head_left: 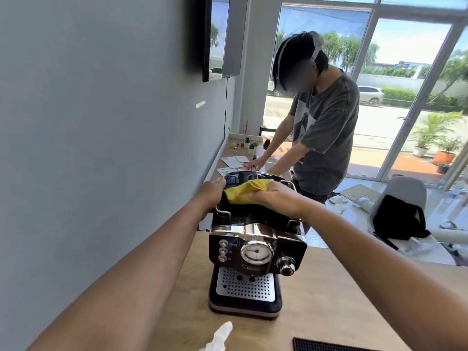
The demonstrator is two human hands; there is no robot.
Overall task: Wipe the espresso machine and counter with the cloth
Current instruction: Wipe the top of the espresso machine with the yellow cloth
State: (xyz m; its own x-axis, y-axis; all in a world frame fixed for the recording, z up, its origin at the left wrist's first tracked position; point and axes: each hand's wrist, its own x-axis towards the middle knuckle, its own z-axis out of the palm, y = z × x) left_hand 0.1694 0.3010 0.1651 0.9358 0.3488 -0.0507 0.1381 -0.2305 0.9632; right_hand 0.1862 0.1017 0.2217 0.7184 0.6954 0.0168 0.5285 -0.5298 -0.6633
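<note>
While right hand (274,197) holds cloth (243,191), left (211,193) — outstretched

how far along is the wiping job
Nothing shows as finished. In hand: the right hand holds the yellow cloth on top of the espresso machine while the left hand steadies its side. Left, by the look: its front and the counter, where a white crumpled scrap lies.

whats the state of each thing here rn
espresso machine: upright on the counter
yellow cloth: bunched, lying on the machine's top
right hand: grips the cloth
left hand: braces the machine's top left edge
drip tray: in place, no cup
wall screen: off
</note>
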